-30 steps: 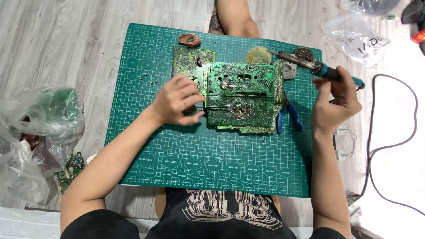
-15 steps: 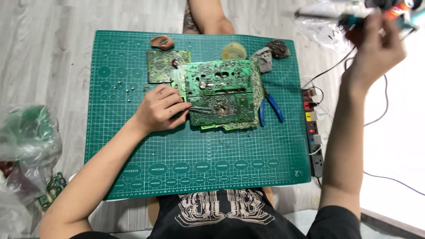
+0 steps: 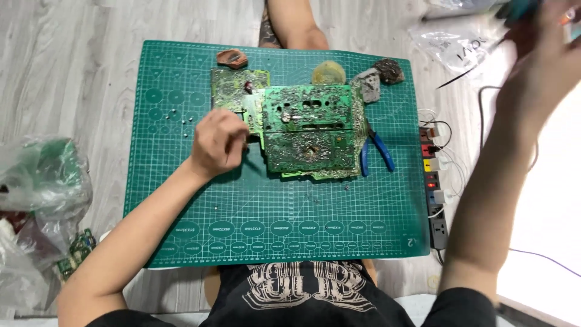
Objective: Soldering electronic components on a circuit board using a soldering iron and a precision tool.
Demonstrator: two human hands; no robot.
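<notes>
Plastic bags (image 3: 36, 200): clear and crumpled, on the wooden floor left of the mat; a small green board piece (image 3: 75, 251) lies just beside them.
Cutting mat (image 3: 181, 242): green with a printed grid, it lies on the floor in front of the seated person.
Small screws (image 3: 175, 115): a few loose ones, scattered near the mat's left edge in its far half.
Left hand (image 3: 219, 143): it rests on the mat, left of its middle, fingers curled inward in a loose fist. The fingertips touch the left edge of the circuit board. If something small is between the fingers, I cannot tell.
Circuit board (image 3: 308, 130): large and green, solder side up, in the middle of the mat toward its far edge. A smaller board (image 3: 233, 85) lies partly under its far left corner.
Brown piece (image 3: 232, 57): at the mat's far edge, just beyond the smaller board.
Yellowish round disc (image 3: 328, 72): at the far edge, touching the big board.
Blue-handled pliers (image 3: 378, 151): on the mat, just beside the board's right edge.
Power strip (image 3: 436, 194): on the floor along the mat's right edge, with plugs and small lights.
Right hand (image 3: 538, 66): raised beyond the mat's far right corner, strongly blurred. It seems to be closed on a teal-handled tool (image 3: 521, 7), but the grip is not clear.
</notes>
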